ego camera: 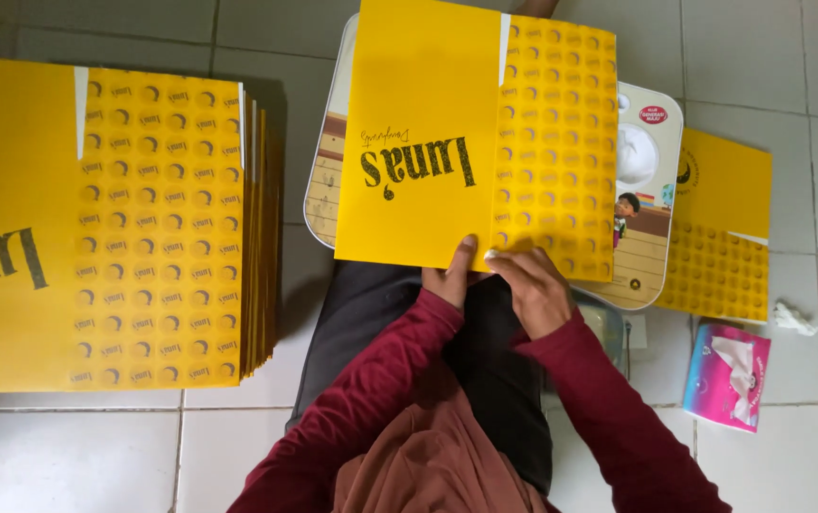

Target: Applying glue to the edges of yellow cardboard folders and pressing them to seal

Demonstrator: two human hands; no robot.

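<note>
Yellow sheet (447, 142): is being held flat on a small lap table (651, 142), near edge over the lap.
Left hand (453, 274): is being pinched onto the sheet's near edge, thumb on top.
Right hand (534, 285): fingertips are being pressed at the fold line.
Progress: a tall stack (114, 228) is lying left; another sheet (722, 228) is waiting right.

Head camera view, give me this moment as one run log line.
left hand: grips yellow sheet near edge | right hand: pressing same edge | sheet on small table | yellow stack left | tissue pack right
</note>
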